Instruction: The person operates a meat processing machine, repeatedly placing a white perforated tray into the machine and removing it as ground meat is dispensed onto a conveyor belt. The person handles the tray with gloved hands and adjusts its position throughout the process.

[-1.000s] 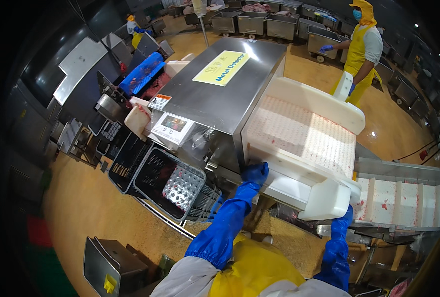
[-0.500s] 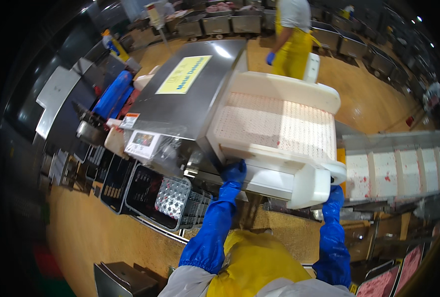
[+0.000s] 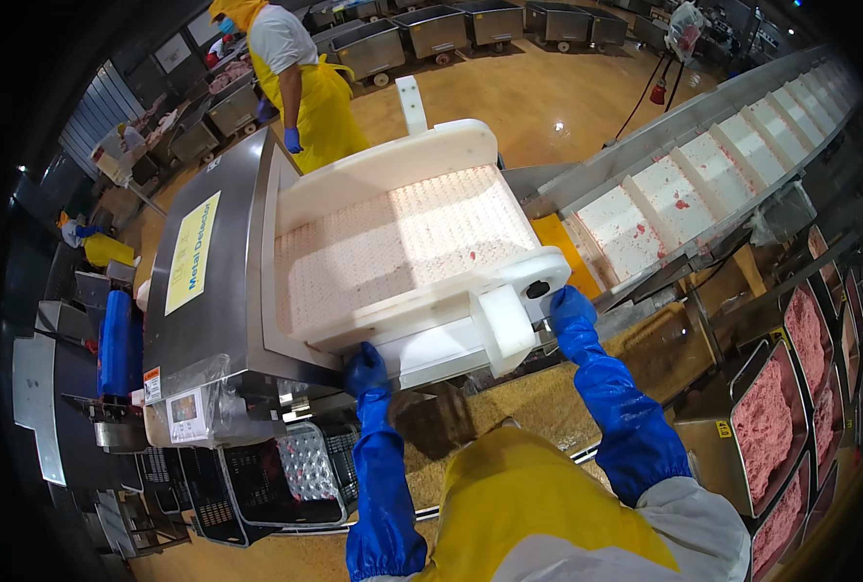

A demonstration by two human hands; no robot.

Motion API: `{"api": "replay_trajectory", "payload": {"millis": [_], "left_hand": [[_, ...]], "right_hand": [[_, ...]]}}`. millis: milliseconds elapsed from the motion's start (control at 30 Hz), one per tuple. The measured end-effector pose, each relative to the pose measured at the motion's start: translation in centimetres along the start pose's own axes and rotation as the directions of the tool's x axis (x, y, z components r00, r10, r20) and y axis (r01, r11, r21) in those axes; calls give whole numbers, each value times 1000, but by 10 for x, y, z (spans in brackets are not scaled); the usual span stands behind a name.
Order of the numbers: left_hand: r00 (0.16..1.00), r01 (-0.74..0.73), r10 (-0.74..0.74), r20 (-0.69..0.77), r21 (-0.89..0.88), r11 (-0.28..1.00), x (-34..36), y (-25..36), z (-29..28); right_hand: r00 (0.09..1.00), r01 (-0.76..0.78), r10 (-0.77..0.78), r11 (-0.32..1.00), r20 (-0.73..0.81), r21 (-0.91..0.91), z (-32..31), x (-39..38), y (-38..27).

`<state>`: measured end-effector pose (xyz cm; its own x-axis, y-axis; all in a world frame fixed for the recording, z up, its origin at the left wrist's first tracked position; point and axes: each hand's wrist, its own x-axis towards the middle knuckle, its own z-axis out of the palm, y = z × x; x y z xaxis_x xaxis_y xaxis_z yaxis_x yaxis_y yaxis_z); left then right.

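Note:
My left hand (image 3: 367,367) in a blue glove is closed on the lower edge of the white conveyor frame (image 3: 422,344), beside the steel machine housing (image 3: 218,301) with its yellow label. My right hand (image 3: 571,308), also in a blue glove, is closed on the frame's right end, just below a round dark hole in the white side plate (image 3: 504,330). Between the raised white sides lies a textured pale belt (image 3: 402,228) with small red specks. An orange chute piece (image 3: 562,250) sits beyond the belt's end.
A cleated incline conveyor (image 3: 703,184) rises to the right. Steel bins of pink minced meat (image 3: 771,417) stand at lower right, black crates (image 3: 247,495) at lower left. A co-worker in a yellow apron (image 3: 305,107) is behind the machine, near rows of steel carts (image 3: 422,34).
The view has turned right, bringing the incline conveyor and meat bins further in. The co-worker now appears farther left, behind the machine. My hands remain at the frame.

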<state>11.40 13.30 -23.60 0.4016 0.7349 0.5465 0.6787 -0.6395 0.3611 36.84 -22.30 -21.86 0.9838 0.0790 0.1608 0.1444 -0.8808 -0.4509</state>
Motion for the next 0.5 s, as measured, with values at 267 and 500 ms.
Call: {"api": "replay_trajectory", "payload": {"millis": [267, 500], "left_hand": [[1000, 27, -27, 12, -6, 1000, 1, -9, 2], [999, 30, -30, -19, -3, 1000, -2, -8, 6]], "right_hand": [[1000, 8, -8, 1000, 12, -23, 5, 0, 1], [999, 10, -10, 1000, 30, -6, 2, -1, -2]]}}
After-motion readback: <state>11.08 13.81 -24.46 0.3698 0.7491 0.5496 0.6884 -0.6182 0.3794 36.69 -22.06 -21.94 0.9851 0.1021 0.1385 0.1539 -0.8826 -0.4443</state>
